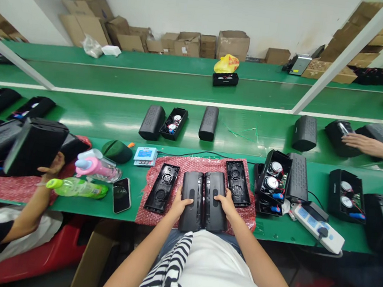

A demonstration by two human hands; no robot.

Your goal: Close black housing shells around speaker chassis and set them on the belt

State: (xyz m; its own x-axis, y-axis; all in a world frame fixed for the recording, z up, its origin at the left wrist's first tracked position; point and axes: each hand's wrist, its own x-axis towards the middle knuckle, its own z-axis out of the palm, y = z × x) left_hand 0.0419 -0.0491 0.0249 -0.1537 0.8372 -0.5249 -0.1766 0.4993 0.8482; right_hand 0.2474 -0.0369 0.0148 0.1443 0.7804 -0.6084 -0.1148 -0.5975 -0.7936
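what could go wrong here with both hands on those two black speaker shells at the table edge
1. The two black shells overhang the near edge of the green table; if the left hand or right hand lets go, one might tip into the lap.
2. The open speaker unit with exposed wires stands close to the right; a sideways sweep could knock it.

- two speaker shells [205, 202] sit side by side on the bubble-wrap mat [248, 217], left hand [180, 204] on one, right hand [226, 202] on the other
- open back panel [162, 187] lies left of them, another panel [238, 182] right
- phone [121, 194] and bottle [78, 188] further left, off the mat
- power strip [318, 222] off to the right
- conveyor belt [110, 118] runs behind, carrying more speakers [208, 123]
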